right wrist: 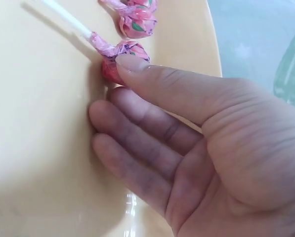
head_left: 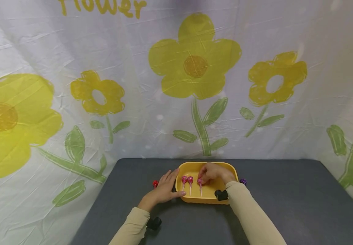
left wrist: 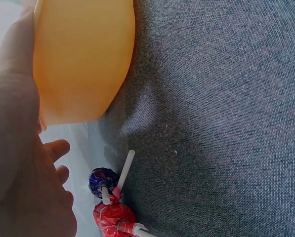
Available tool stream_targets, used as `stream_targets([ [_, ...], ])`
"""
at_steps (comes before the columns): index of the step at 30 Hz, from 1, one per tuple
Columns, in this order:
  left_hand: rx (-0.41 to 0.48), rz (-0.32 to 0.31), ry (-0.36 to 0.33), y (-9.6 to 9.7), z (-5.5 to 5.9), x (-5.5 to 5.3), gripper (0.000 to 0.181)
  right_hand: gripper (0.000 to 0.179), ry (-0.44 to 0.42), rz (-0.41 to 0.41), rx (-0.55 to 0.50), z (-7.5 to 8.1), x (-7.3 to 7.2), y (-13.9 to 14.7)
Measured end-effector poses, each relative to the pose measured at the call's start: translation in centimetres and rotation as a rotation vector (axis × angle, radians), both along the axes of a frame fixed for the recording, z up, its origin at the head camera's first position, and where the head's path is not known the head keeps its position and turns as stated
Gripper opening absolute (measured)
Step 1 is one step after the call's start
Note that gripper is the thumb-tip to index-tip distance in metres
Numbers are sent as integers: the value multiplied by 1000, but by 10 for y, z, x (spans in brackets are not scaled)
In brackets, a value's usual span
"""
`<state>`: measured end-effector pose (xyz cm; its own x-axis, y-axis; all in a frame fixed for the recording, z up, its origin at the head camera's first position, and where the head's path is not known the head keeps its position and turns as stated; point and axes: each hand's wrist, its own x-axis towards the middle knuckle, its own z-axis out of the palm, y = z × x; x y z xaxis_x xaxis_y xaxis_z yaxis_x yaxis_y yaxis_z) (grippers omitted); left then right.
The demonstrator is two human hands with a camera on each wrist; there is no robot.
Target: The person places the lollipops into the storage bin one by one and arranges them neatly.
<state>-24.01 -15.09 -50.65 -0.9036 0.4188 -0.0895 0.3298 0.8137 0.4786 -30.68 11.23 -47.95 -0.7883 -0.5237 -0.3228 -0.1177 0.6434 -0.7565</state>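
In the head view a yellow plastic basket stands on the dark table. My right hand reaches inside and pinches the head of a pink-wrapped lollipop between thumb and fingers. Its white stick points toward the near side. To its left two more pink lollipops lie side by side on the basket floor, sticks the same way. At the basket's left end my left hand touches the rim, thumb along the near corner and fingers stretched out toward the back.
Just left of the basket, partly behind my left hand, lie red lollipops and a dark purple lollipop. Another purple lollipop shows beyond the basket's right end. A white cloth with yellow flowers hangs behind the table.
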Motion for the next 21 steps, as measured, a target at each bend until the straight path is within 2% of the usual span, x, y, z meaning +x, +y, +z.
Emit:
stream_targets([
  [21,-6,-4,10,0,-1,-1,106,13,-12,-47,13,-1,0,-9],
])
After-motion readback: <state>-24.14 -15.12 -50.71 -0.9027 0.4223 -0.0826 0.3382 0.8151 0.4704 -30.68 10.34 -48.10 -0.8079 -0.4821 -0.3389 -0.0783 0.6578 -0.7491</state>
